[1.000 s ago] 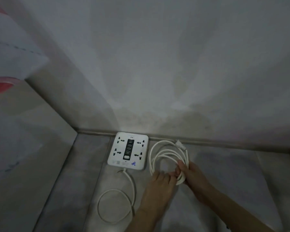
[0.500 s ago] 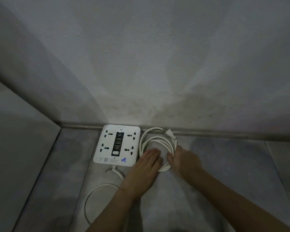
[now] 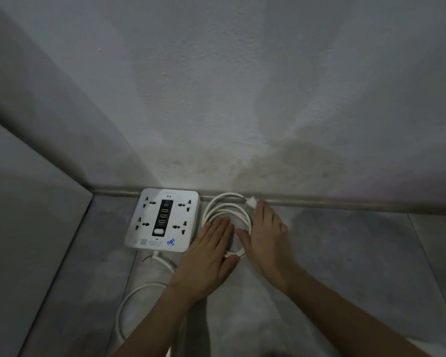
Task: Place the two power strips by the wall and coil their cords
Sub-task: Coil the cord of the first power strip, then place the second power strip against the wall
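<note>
We look down on a grey tiled floor (image 3: 332,266) where it meets a pale plastered wall (image 3: 242,86), and only one power strip (image 3: 162,220) is in our view. It is white and nearly square, lying flat with its far edge against the skirting at the foot of the wall, its sockets facing up on either side of a dark centre panel that carries a white switch. A small blue mark sits near its front right corner. Its cord leaves the near edge and runs back towards us in a loose loop (image 3: 137,297) that passes under our left forearm. Just beside the strip on its right lies the coiled cord (image 3: 224,207), several white turns stacked in a rough ring on the floor, its far side touching the skirting. The white plug (image 3: 250,202) rests at the ring's upper right. Our left hand (image 3: 206,256) lies flat and spread, palm down, fingers together and pointing to the wall, covering the ring's left and near part without gripping anything. Our right hand (image 3: 265,238) is also flat and unclenched, pressed over the right side of the ring, its fingertips next to the plug and its thumb reaching inward across the turns. Both bare forearms come in from the bottom edge of the view.
</note>
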`<control>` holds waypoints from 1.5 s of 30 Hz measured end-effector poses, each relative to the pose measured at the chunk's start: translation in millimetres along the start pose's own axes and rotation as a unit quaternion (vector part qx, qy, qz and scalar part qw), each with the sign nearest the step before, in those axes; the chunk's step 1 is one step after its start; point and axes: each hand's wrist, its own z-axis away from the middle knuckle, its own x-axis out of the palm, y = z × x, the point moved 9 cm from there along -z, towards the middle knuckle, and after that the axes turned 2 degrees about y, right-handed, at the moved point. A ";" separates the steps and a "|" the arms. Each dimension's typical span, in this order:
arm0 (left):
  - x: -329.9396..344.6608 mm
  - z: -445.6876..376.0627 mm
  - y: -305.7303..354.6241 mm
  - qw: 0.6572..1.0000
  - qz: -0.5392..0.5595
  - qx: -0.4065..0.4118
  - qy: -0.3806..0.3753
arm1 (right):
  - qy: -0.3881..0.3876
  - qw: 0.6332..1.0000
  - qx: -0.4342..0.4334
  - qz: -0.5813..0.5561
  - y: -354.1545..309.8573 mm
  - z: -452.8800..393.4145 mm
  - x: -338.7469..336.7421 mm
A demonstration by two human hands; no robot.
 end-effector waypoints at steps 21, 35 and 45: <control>-8.5 -7.3 20.1 0.998 -0.012 -0.068 0.008 | -0.008 0.970 -0.026 -0.243 12.9 13.6 4.1; -41.2 -3.7 79.7 0.999 -0.027 -0.011 0.012 | -0.052 0.981 -0.043 -0.184 63.8 51.3 -34.7; -74.5 30.8 114.2 0.987 -0.025 -0.071 -0.140 | -0.061 0.982 -0.144 -0.108 76.9 140.4 -121.6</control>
